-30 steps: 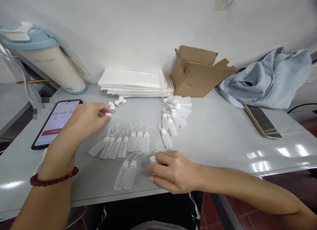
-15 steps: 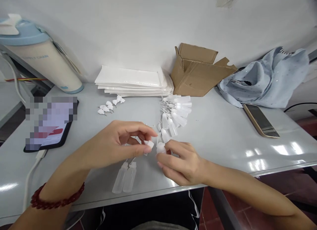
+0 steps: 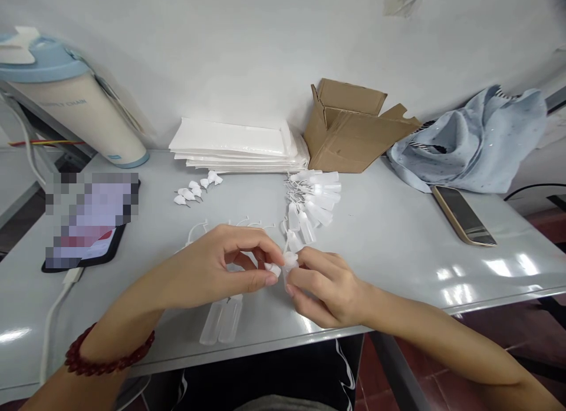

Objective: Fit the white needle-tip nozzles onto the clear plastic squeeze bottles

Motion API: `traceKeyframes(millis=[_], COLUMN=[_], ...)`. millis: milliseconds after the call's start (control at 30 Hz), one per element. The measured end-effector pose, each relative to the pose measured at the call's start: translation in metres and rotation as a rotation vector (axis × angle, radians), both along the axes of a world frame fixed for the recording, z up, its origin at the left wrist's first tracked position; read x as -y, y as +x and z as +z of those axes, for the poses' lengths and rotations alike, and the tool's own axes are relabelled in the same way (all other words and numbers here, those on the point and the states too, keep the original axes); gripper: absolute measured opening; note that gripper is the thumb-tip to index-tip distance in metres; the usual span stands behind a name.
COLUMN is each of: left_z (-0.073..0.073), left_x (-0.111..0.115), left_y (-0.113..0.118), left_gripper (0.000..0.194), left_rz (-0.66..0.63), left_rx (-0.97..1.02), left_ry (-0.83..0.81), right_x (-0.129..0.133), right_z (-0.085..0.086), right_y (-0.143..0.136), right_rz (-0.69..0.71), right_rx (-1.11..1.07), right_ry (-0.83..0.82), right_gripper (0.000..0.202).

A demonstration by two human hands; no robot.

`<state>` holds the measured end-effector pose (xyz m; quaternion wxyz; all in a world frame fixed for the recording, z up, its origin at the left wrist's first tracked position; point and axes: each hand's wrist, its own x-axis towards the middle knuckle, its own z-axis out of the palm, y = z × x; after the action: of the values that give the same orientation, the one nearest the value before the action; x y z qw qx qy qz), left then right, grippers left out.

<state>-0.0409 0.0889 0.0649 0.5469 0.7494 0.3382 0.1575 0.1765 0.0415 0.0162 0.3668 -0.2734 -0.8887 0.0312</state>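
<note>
Between thumb and fingers, my left hand (image 3: 234,263) pinches a small white cap (image 3: 273,270). My right hand (image 3: 325,287) grips a translucent plastic bottle (image 3: 290,261) just right of the cap; the fingers hide part of it. Two similar bottles (image 3: 221,321) lie near the front edge, partly under my left hand. Behind my hands, several bottles with thin strips (image 3: 321,201) lie fanned out. Several white caps with thin metal needles (image 3: 188,193) lie at the back left. White curved strips (image 3: 197,227) show just beyond my left hand.
On the grey table (image 3: 398,263) are a stack of white packets (image 3: 234,142), an open cardboard box (image 3: 349,137), a blue cloth bag (image 3: 473,142) and a phone (image 3: 464,216). At left are a large flask (image 3: 84,110) and a phone on a cable (image 3: 88,228).
My left hand has moved slightly right with the cap, closer to the bottle in my right hand. More white strips show beyond my left hand.
</note>
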Motion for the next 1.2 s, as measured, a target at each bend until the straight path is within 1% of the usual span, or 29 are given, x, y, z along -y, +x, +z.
traceKeyframes(millis=[67, 133, 267, 400, 467, 567, 633, 733, 867, 933, 1000, 1100, 1200], left_z=[0.000, 0.001, 0.003, 0.004, 0.003, 0.002, 0.002, 0.002, 0.001, -0.001, -0.003, -0.006, -0.007], left_x=[0.000, 0.001, 0.002, 0.002, 0.003, 0.004, 0.004, 0.003, -0.002, -0.003, -0.004, -0.002, -0.001], left_y=[0.000, 0.001, 0.001, 0.002, 0.002, 0.001, 0.000, -0.003, -0.005, -0.003, -0.001, 0.002, 0.005], left_gripper=[0.009, 0.012, 0.012, 0.011, 0.011, 0.010, 0.010, 0.009, 0.011, 0.014, 0.018, 0.022, 0.023], left_rz=[0.039, 0.045, -0.031, -0.059, -0.064, -0.060, -0.042, -0.011, 0.017, 0.065, 0.136, 0.210, 0.199], left_rx=[0.015, 0.014, -0.026, -0.029, -0.024, -0.002, 0.032, 0.050, -0.039, -0.051, -0.012, 0.014, -0.003], left_ry=[-0.004, -0.022, -0.085, -0.088, -0.085, -0.080, -0.067, -0.047, -0.057, -0.071, -0.064, -0.028, -0.047], right_x=[0.000, 0.000, -0.001, -0.002, -0.001, 0.001, 0.002, 0.003, 0.002, 0.002, 0.001, 0.000, 0.000], right_z=[0.000, 0.000, -0.002, -0.007, -0.007, -0.005, -0.002, -0.001, -0.003, -0.003, -0.002, 0.001, 0.004], right_y=[-0.001, -0.001, -0.003, -0.003, -0.003, -0.003, -0.002, -0.001, 0.000, 0.001, 0.001, 0.002, 0.003], right_rz=[0.001, 0.007, 0.025, 0.052, 0.037, -0.031, -0.058, -0.038, -0.001, 0.019, 0.039, 0.070, 0.091], right_rx=[-0.030, -0.044, -0.133, -0.239, -0.241, -0.203, -0.174, -0.135, -0.127, -0.120, -0.114, -0.116, -0.125], right_ry=[-0.006, -0.016, -0.052, -0.106, -0.097, -0.074, -0.083, -0.112, -0.115, -0.123, -0.135, -0.188, -0.234], right_gripper=[0.015, 0.016, 0.024, 0.038, 0.043, 0.046, 0.043, 0.038, 0.042, 0.044, 0.045, 0.041, 0.035])
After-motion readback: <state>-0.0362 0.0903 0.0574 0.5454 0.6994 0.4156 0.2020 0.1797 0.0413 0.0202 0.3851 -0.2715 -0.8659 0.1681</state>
